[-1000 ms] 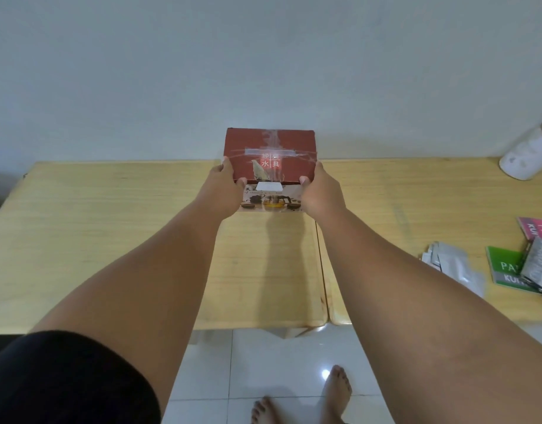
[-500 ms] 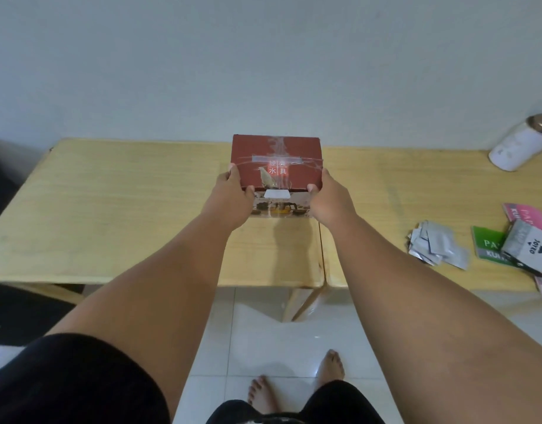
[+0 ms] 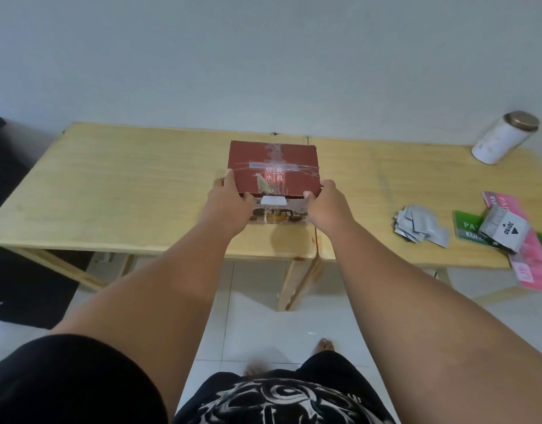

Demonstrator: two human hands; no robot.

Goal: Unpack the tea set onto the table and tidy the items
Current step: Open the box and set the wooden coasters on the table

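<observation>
Head view showed the red box [image 3: 272, 169], its lid crossed with clear tape, at the middle of the wooden table [image 3: 110, 185] with its right edge over the seam between the two tops; whether it sat flat or hung just above could not be told. The left hand [image 3: 230, 206] and right hand [image 3: 328, 206] grasped its near corners, thumbs on the lid and fingers curled round the sides. Well to the right lay silver sachets [image 3: 419, 224], a grey pouch [image 3: 505, 232] on green and pink packets [image 3: 465, 228], and a white canister [image 3: 502, 139].
</observation>
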